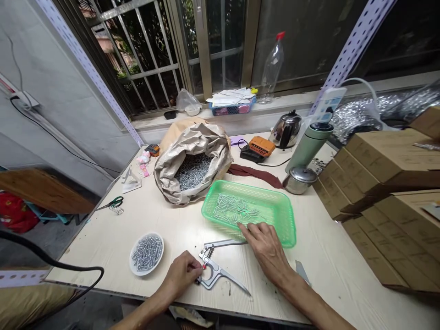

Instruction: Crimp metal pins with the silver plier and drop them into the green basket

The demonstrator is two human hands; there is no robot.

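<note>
At the lower middle of the frame, on the counter (pixel 103 250), the left hand (pixel 180 274) pinches the red-tipped end of steel pliers (pixel 215 270), apart from the right hand (pixel 266 247), whose fingers (pixel 252 231) rest on the near rim of a green plastic basket (pixel 247 211) of metal pins (pixel 233 208).

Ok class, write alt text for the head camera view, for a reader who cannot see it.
A left hand grips the end of metal pliers on a pale table. A right hand rests on a green basket of metal pins, with a paper sack behind.
</note>
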